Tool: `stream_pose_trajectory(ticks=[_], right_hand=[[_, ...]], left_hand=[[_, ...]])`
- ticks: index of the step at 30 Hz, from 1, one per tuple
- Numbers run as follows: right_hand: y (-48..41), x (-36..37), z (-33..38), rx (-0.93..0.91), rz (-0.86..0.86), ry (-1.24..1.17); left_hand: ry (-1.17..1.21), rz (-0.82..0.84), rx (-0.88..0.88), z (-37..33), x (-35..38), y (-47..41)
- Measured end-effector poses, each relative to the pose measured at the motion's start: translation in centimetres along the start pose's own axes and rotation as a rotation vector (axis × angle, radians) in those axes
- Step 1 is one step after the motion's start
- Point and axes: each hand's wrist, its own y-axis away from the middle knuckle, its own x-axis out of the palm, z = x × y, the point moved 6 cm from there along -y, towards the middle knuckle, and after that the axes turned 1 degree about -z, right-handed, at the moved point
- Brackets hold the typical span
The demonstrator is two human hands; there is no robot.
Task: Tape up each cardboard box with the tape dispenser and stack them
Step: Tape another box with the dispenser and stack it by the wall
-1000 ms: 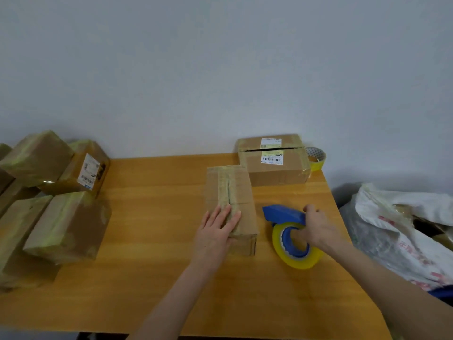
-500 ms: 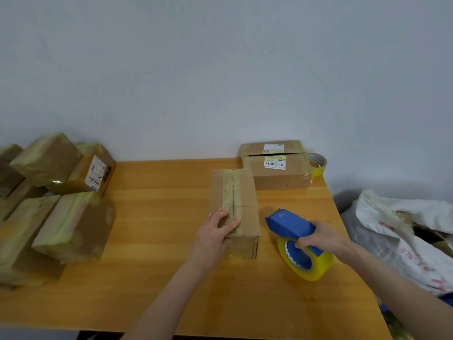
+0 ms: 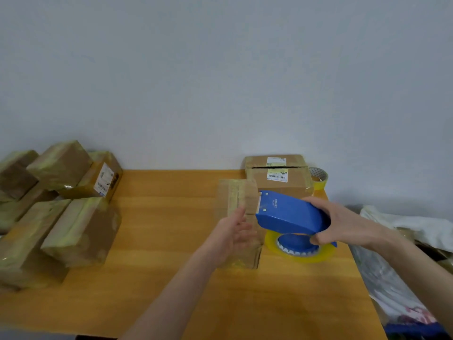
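Centre of the frame, a narrow cardboard box (image 3: 239, 204) sits on the wooden table (image 3: 159, 241); the left hand (image 3: 231, 235) rests against its near end, fingers spread and blurred. Just right of it the right hand (image 3: 343, 223) is clamped around the blue tape dispenser (image 3: 289, 214) — its nose meets the box's upper right edge; the yellowish roll hangs beneath. Taped boxes (image 3: 56, 204) pile at the left edge; a labelled box (image 3: 278, 175) stands behind.
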Motion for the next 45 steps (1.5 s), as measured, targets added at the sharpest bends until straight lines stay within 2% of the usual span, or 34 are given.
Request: stream_pose_trajectory(ticks=[2, 5, 11, 17, 23, 33, 45], right_hand=[[0.0, 0.6, 0.6, -0.020, 0.040, 0.029], [-0.3, 1.0, 1.0, -0.036, 0.065, 0.070], [-1.1, 2.1, 1.4, -0.077, 0.096, 0.212], [-1.3, 2.8, 1.5, -0.131, 0.114, 0.292], [-0.6, 0.5, -2.4, -0.058, 0.090, 0.406], [-0.7, -0.7, -5.8, 0.047, 0.058, 0.436], [-2.3, 2.0, -8.6, 0.141, 0.147, 0.417]], left_hand=[[0.049, 0.034, -0.026, 0.4, 0.2, 0.3], [0.138, -0.002, 0.069, 0.2, -0.8, 0.5], [-0.200, -0.207, 0.280, -0.8, -3.0, 1.1], [-0.275, -0.294, 0.242, 0.0, -5.8, 1.6], [-0.254, -0.561, 0.157, 0.8, -14.5, 2.6], [-0.345, -0.565, 0.167, 1.6, -13.5, 0.7], [-0.397, -0.571, 0.096, 3.7, -12.4, -0.8]])
